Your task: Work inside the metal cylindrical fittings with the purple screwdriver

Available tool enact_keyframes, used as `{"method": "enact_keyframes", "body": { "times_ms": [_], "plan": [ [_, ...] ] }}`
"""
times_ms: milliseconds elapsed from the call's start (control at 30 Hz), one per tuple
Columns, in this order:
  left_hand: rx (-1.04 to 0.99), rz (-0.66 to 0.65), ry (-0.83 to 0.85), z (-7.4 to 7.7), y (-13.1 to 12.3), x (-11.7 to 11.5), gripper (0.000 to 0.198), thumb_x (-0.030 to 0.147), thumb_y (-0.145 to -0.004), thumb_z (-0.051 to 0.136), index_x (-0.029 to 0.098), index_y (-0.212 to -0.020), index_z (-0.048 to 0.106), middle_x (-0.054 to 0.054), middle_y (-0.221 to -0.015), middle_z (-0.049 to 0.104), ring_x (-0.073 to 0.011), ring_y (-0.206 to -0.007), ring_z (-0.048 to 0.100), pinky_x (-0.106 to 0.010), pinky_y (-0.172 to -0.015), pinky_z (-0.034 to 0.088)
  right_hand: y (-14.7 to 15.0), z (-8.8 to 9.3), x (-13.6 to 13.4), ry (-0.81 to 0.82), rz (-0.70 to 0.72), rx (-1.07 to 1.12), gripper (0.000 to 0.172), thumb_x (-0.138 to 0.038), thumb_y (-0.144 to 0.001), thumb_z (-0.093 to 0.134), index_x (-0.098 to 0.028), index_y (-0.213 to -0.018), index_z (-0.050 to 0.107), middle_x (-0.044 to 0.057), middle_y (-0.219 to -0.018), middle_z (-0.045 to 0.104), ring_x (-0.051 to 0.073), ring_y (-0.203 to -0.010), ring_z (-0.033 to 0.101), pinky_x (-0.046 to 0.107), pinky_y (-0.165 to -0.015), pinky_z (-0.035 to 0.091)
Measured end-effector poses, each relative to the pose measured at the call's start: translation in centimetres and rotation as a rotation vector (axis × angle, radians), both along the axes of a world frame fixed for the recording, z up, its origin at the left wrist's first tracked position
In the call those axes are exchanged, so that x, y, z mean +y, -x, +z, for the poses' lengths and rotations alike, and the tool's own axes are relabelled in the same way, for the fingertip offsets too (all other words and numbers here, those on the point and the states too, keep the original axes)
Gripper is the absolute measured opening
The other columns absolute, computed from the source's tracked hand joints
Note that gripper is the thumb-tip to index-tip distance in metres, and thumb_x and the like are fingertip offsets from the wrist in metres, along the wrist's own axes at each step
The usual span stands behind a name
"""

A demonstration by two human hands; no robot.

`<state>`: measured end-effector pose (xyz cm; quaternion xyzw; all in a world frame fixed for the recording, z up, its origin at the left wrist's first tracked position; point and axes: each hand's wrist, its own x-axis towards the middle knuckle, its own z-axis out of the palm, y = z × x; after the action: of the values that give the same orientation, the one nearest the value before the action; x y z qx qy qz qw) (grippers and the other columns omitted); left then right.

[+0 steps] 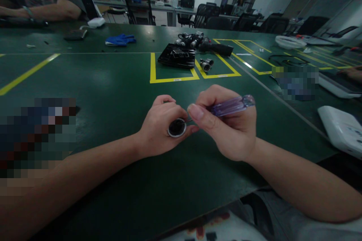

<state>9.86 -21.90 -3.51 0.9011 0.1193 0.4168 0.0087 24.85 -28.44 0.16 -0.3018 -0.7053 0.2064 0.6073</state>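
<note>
My left hand is closed round a small black cylindrical part with a silver rim, its round end facing me, just above the green table. My right hand grips a screwdriver with a clear purple handle; its thin metal tip reaches the rim of the part. The two hands touch at the fingertips near the middle of the view.
Farther back, a black tray lies in a yellow-taped square, with several small lens-like cylinders beside and behind it. A blue glove lies at the back left. A white device sits at the right edge. Another person's arm rests at the far left.
</note>
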Motion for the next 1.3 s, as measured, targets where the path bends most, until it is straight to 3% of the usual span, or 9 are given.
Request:
{"method": "enact_keyframes", "body": {
  "times_ms": [800,1100,1300],
  "plan": [
    [0.063,-0.010,0.154,0.30,0.13,-0.07,0.022,0.037,-0.083,0.054,0.019,-0.072,0.051,0.000,-0.063,0.062,-0.0154,-0.061,0.059,-0.039,-0.075,0.044,0.05,0.03,-0.15,-0.032,0.057,0.016,0.016,-0.018,-0.081,0.060,-0.017,-0.066,0.054,-0.003,-0.059,0.050,0.009,-0.056,0.050,0.025,-0.055,0.042],
    [0.037,-0.002,0.092,0.32,0.04,-0.07,0.024,0.040,-0.083,0.055,0.018,-0.073,0.050,0.001,-0.062,0.061,-0.0139,-0.056,0.057,-0.039,-0.074,0.045,0.02,-0.04,-0.17,-0.043,-0.004,0.005,0.017,-0.019,-0.081,0.061,-0.017,-0.066,0.054,-0.003,-0.061,0.049,0.008,-0.055,0.047,0.023,-0.053,0.041],
    [0.067,-0.003,0.138,0.27,0.05,-0.04,0.020,0.034,-0.082,0.054,0.018,-0.071,0.051,0.000,-0.062,0.061,-0.0158,-0.059,0.059,-0.041,-0.075,0.044,0.04,0.09,-0.07,-0.052,0.033,-0.037,0.018,-0.021,-0.082,0.061,-0.015,-0.067,0.054,-0.003,-0.061,0.051,0.008,-0.056,0.049,0.023,-0.056,0.043]
  ]
}}
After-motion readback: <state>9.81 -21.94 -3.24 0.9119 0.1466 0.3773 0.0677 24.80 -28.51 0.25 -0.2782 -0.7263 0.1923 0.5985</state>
